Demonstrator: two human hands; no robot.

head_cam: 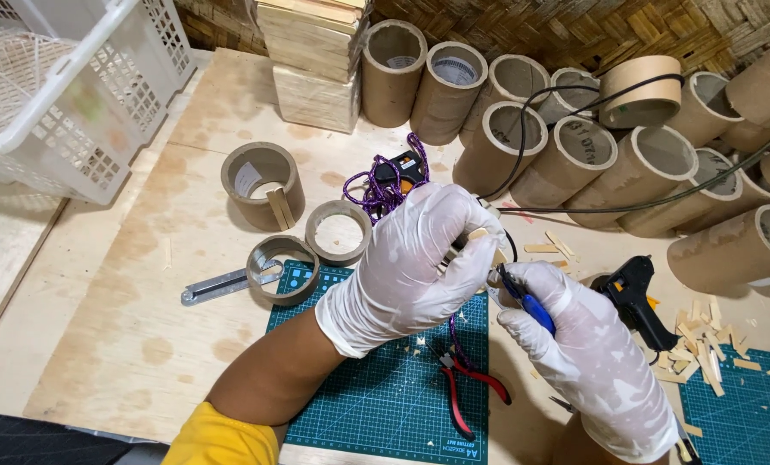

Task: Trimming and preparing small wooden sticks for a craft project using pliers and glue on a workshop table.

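the gloved left hand [411,263] pinches a small wooden piece [478,234] above the green cutting mat [359,396]. just beside it, the gloved right hand [587,357] grips a blue-handled tool [527,306], its tip at the piece

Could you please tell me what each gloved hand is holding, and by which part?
The left hand pinches a small wooden piece at its lower end; the right hand grips a blue-handled tool by its handle.

Matt cardboard tubes [574,155] — rough plywood table [144,284]

Gloved left hand [415,263] pinches a wood piece [476,234]; right hand [587,362] holds a blue-handled tool [530,306].
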